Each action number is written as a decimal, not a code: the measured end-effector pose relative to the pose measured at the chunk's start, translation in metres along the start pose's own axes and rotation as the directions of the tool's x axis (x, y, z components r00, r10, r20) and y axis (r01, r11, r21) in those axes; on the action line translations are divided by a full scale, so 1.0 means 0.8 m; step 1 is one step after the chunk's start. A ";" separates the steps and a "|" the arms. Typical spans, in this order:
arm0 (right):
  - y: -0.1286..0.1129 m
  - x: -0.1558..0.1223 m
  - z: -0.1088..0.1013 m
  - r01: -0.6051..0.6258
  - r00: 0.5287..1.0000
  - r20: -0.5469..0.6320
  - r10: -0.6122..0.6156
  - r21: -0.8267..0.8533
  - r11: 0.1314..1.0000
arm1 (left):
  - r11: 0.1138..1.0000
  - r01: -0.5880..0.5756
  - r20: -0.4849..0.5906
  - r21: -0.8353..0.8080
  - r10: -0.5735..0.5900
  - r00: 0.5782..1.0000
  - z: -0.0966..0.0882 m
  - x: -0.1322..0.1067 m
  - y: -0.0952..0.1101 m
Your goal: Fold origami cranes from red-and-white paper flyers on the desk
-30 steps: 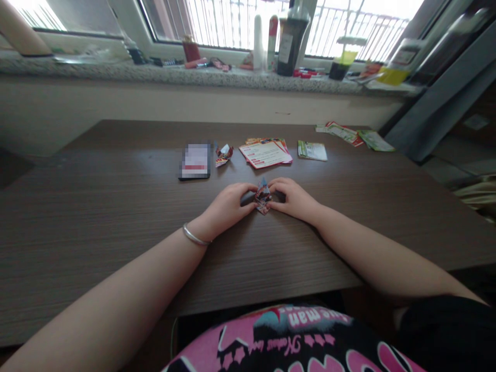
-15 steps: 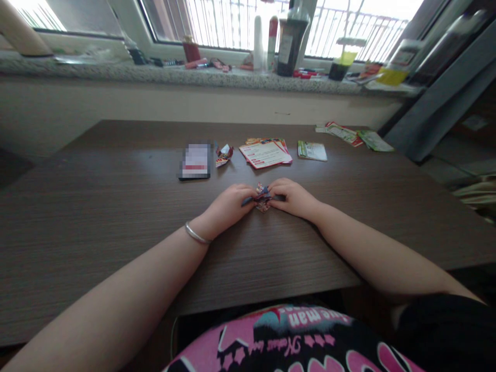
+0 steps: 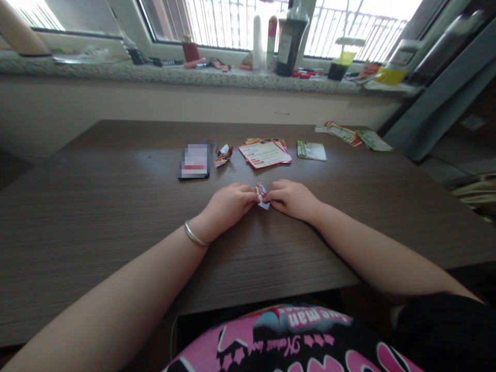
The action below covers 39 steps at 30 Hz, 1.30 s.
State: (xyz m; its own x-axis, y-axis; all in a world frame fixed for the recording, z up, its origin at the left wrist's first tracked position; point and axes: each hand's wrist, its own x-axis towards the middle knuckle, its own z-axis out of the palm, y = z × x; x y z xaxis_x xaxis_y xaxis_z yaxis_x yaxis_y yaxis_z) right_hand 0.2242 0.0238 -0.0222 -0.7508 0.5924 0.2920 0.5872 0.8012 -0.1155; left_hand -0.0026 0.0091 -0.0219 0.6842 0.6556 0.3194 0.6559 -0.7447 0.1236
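Note:
Between my two hands, low over the brown table point(image 3: 127, 222), is a small piece of folded paper point(image 3: 262, 195) with a red, white and bluish print. My left hand point(image 3: 233, 200), a silver bangle on its wrist, pinches the paper's left side. From the right, the fingers of my right hand point(image 3: 292, 198) close on its other edge. Parts of the paper are hidden behind the fingertips. Just beyond my left hand stands another folded paper piece point(image 3: 223, 155), red and white with pointed corners.
Behind my hands lie a stack of printed cards point(image 3: 265, 154) and a smaller green-and-white stack point(image 3: 312, 151). A phone-like slab point(image 3: 194, 161) with a blurred face is at left. More paper strips point(image 3: 343, 133) lie back right. Bottles, including a dark one point(image 3: 289, 46), line the windowsill point(image 3: 135, 75).
The folded paper has changed shape and turned: it was spread with a dark middle, and now looks narrower, showing more white and red. Both hands have shifted their fingers slightly.

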 end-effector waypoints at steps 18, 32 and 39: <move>-0.014 0.002 -0.015 0.050 0.995 0.097 -0.031 -0.198 0.979 | 0.976 -0.016 0.123 0.216 -0.011 0.992 -0.015 0.001 0.024; -0.013 -0.004 -0.028 -0.026 0.981 0.186 0.058 -0.171 0.985 | 0.985 -0.030 0.186 0.172 -0.003 0.983 -0.024 -0.009 0.011; -0.014 -0.008 -0.030 -0.063 0.981 0.175 0.081 -0.104 0.993 | 0.979 -0.067 0.196 0.192 0.028 0.980 -0.027 -0.010 0.013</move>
State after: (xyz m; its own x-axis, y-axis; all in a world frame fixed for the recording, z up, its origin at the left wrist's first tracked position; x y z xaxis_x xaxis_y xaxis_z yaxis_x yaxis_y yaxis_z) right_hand 0.2296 0.0094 0.0001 -0.7421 0.6611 0.1109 0.6619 0.7488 -0.0345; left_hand -0.0080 -0.0061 -0.0027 0.7516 0.6462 0.1323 0.6579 -0.7487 -0.0807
